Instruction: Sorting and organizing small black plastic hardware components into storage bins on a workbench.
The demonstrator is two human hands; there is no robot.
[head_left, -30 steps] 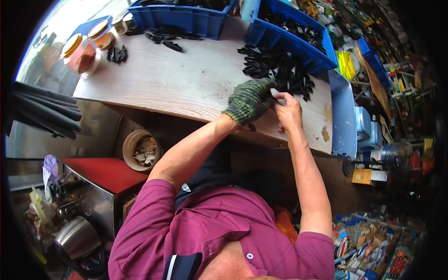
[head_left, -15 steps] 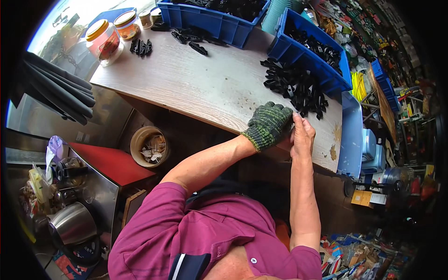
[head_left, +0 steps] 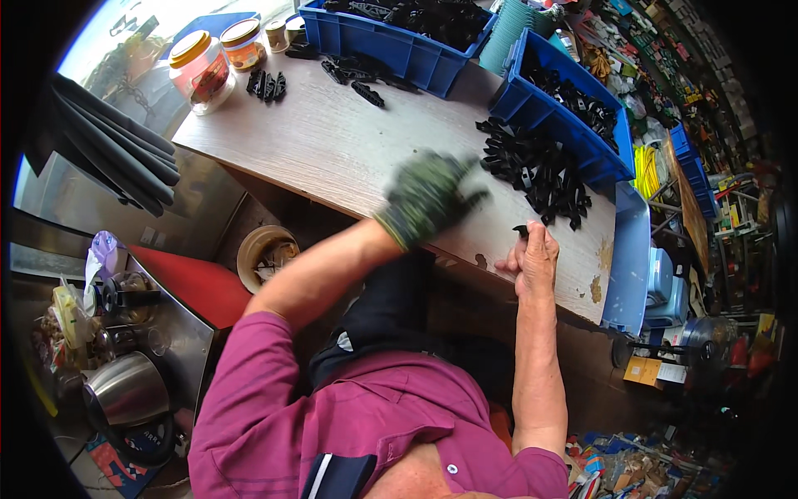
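My left hand (head_left: 426,198), in a dark green knitted glove, is over the front part of the table (head_left: 332,141). Motion smears its fingers, so I cannot tell whether it holds anything. At the table's front edge, my bare right hand (head_left: 536,254) pinches a small black plastic part (head_left: 521,230) between thumb and forefinger, one curved end sticking out to the left. Just beyond that hand is a loose heap of black plastic parts (head_left: 540,179). Farther left along the back lie longer black pieces (head_left: 366,93), with a short row of similar pieces (head_left: 266,86) beside the jars.
Two blue crates (head_left: 391,46) (head_left: 573,108) of black parts stand at the back and right. Yellow-lidded jars (head_left: 199,75) occupy the far left corner. Below the table is a round bin (head_left: 249,258); a steel kettle (head_left: 129,391) sits at lower left. A blue tub (head_left: 628,258) adjoins the right edge.
My gloved left hand has moved left, away from my right hand. My right hand has dropped slightly toward the table edge, and the black part in its pinch now shows.
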